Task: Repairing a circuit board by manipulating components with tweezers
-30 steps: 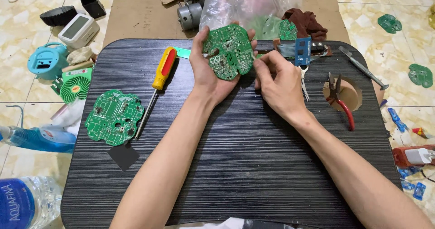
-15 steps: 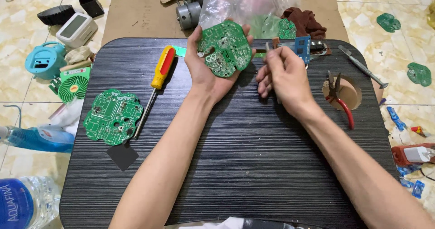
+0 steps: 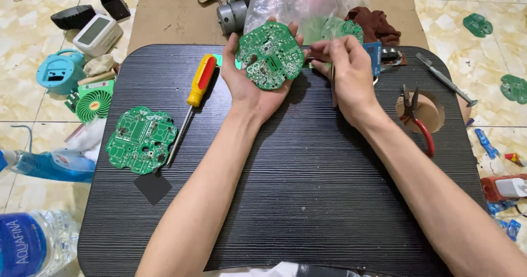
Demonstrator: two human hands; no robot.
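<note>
Hands meet over far edge of black wood-grain bench. Left hand, palm up, cradles round green scalloped circuit board, component side facing up; fingers curled round its rim, thumb at the left edge, fingertips showing at the top right. Board is held above the bench, w/ clear plastic bag just behind it. Right hand sits just beside the board's right edge, fingers pinched together on a thin metal tool that hangs down past the knuckles; tip hidden, can't tell what kind. 2nd green scalloped circuit board lies flat on bench near left edge, small dark square chip below it. Screwdriver w/ yellow-and-red handle lies between that board and left wrist, shaft pointing toward the person. Red-handled pliers rest across round cut-out in bench at right. Small green fan and blue plastic housing sit on tiled floor, left side.
</note>
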